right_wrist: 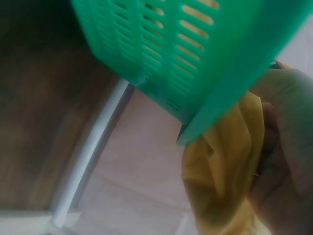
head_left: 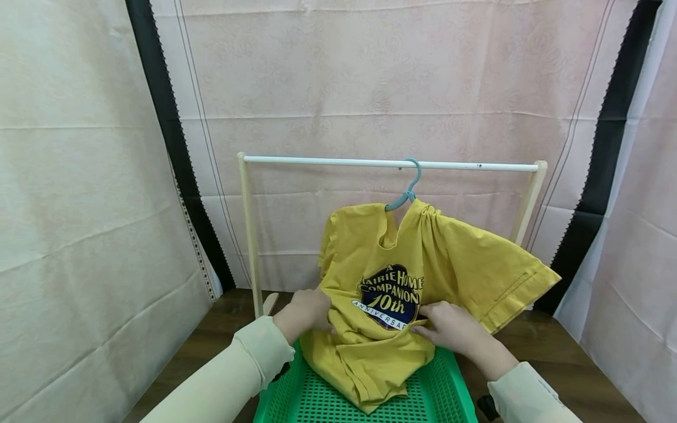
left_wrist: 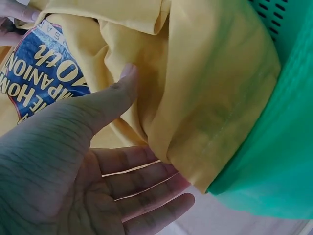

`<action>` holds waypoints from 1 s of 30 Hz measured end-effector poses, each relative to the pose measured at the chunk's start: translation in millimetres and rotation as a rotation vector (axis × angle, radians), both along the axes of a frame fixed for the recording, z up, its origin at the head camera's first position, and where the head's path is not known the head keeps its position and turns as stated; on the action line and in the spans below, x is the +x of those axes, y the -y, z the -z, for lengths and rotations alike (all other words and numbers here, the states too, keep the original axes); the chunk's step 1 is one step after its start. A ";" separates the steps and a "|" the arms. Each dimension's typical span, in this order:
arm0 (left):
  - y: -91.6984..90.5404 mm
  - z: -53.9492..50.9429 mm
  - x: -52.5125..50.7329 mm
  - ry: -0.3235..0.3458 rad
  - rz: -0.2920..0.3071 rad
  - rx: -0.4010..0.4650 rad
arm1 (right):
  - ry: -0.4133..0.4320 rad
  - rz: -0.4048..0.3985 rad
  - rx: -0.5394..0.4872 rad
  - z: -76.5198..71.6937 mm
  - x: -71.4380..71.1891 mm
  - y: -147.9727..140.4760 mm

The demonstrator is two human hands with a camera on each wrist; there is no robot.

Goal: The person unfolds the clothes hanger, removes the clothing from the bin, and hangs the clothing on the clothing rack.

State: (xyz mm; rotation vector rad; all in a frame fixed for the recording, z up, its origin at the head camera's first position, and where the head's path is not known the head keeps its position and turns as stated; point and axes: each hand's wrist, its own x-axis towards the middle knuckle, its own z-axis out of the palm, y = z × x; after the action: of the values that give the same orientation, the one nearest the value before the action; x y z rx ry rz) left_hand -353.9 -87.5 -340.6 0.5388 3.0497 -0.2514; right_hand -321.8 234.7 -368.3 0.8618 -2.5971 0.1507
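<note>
A yellow T-shirt (head_left: 370, 247) with a dark printed emblem hangs from a light blue hanger (head_left: 411, 187) hooked over a white rail. Its left shoulder is spread over the hanger, the right sleeve flares outward, and the hem sags into a green basket (head_left: 449, 382). At the shirt's left side is my left hand (head_left: 312, 308); the left wrist view shows its fingers extended and apart, thumb over the cloth. My right hand (head_left: 452, 329) pinches a fold beside the emblem between thumb and forefinger; in the right wrist view the bunched cloth partly hides its fingers.
The rail (head_left: 328, 160) belongs to a white stand with a post (head_left: 248, 235) on each side. Brown wooden tabletop (head_left: 560, 352) lies under the stand and basket. Pale curtains (head_left: 370, 70) with dark bands enclose the back and sides.
</note>
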 end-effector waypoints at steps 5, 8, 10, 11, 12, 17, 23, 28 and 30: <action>-0.9 2.8 -1.0 -0.009 0.012 -0.019 | -0.255 -0.118 -0.031 2.5 1.9 1.7; -1.2 3.5 -1.6 -0.030 0.020 -0.033 | -0.359 -0.239 -0.058 0.6 1.1 4.2; -1.7 3.7 -1.7 -0.044 0.028 -0.041 | -0.378 -0.325 -0.073 -1.1 0.1 6.1; -1.8 3.8 -1.7 -0.050 0.031 -0.044 | -0.382 -0.360 -0.072 -2.1 -0.4 6.9; -1.9 4.2 -1.9 -0.054 0.035 -0.046 | -0.381 -0.385 -0.070 -2.8 -0.8 7.5; -2.3 5.4 -2.2 -0.075 0.046 -0.056 | -0.292 -0.345 -0.007 -3.0 0.8 6.8; -2.2 6.2 -2.0 -0.096 0.048 -0.071 | -0.044 -0.131 0.133 3.7 3.2 2.3; -1.6 10.6 -6.6 -0.098 0.048 -0.069 | -0.059 -0.154 0.119 10.9 -5.4 1.3; -0.7 12.6 -9.1 -0.104 0.050 -0.058 | -0.102 -0.177 0.107 12.9 -9.4 1.7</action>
State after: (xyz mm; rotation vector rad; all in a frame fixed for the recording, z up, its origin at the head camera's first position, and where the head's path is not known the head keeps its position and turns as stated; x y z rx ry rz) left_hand -363.0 -86.8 -353.2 0.6177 3.1194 -0.3805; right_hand -331.2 233.0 -381.3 1.1081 -2.4516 0.0158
